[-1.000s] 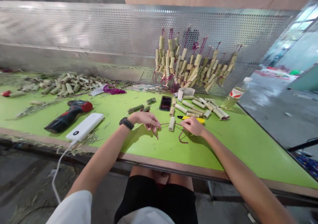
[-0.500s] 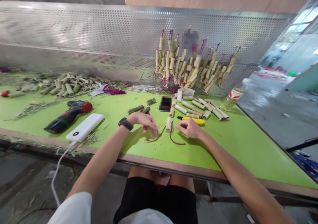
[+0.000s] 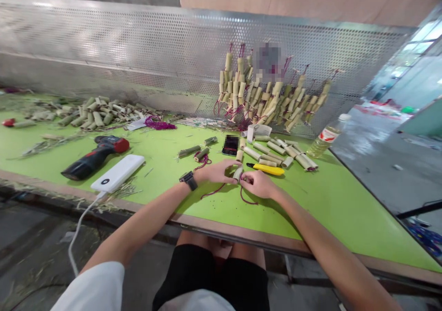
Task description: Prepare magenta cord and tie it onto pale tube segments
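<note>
A short pale bamboo tube (image 3: 237,173) lies on the green tabletop in front of me. My left hand (image 3: 219,171) grips it from the left, thumb and fingers round its two ends. My right hand (image 3: 259,184) pinches a purple cord (image 3: 247,201) close against the tube's right side; the fingertips partly hide that spot. The cord's loose end trails toward me. Another purple cord end (image 3: 213,192) runs out on the left below my left hand. More bamboo tubes (image 3: 240,155) form a line just beyond the held one.
A yellow utility knife (image 3: 265,169) lies beyond my right hand. Loose bamboo tubes (image 3: 269,150) and an oil bottle (image 3: 324,138) stand farther right. To the left are a cordless drill (image 3: 96,157), a white power bank (image 3: 119,173) and a bamboo pile (image 3: 100,113). Strung bamboo (image 3: 238,85) hangs behind.
My left hand has moved right and taken hold of the bamboo tube, which now tilts slightly. My right hand has moved left and closed on the purple cord beside it.
</note>
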The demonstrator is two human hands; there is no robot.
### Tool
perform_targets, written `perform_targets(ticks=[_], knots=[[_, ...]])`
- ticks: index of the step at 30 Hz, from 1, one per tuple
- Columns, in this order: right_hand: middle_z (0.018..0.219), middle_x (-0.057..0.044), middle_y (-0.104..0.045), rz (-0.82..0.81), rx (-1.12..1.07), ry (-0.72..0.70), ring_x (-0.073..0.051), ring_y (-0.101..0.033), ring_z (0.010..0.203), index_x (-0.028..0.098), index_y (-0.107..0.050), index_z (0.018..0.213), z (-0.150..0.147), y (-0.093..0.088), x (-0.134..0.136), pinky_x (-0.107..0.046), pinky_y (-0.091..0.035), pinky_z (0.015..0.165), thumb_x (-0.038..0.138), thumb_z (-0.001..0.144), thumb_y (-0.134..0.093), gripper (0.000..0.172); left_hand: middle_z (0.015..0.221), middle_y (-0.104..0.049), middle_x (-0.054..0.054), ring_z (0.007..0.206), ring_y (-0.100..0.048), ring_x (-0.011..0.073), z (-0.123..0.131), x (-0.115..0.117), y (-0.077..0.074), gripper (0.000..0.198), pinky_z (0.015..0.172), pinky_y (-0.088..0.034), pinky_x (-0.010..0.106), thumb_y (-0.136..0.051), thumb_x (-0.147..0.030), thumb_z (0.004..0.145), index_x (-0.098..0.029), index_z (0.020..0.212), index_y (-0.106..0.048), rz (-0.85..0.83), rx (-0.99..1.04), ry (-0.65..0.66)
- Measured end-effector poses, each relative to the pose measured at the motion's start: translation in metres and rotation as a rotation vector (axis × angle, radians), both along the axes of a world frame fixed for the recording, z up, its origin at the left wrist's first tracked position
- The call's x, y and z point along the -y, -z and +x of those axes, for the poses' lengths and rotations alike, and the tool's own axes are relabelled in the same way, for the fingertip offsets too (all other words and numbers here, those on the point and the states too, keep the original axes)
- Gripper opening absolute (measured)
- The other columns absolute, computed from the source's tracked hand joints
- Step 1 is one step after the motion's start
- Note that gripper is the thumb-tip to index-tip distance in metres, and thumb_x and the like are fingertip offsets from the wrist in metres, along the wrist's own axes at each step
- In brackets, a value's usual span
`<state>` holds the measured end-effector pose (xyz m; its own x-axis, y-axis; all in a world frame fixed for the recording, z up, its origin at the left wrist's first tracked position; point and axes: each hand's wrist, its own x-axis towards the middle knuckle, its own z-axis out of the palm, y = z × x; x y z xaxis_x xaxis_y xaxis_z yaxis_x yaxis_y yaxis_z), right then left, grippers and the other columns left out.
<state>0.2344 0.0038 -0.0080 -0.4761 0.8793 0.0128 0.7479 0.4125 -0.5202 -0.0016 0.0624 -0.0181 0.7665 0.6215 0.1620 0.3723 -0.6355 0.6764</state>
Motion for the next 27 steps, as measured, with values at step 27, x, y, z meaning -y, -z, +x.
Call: perform_targets(ticks=[27], knots=[[0.045, 0.001, -0.041, -0.192, 0.059, -0.001, -0.012, -0.030, 0.045, 0.023, -0.045, 0.046, 0.046, -0.014, -0.017, -0.033, -0.023, 0.052, 0.045, 0.088, -0.057, 0.049, 0.152, -0.053, 0.015, 0.123, -0.063, 0.0295, -0.026, -0.013, -0.014, 0.074, 0.112, -0.050, 0.046, -0.074, -0.054, 0.085, -0.020, 0.149, -0.059, -0.017, -0.103, -0.153]])
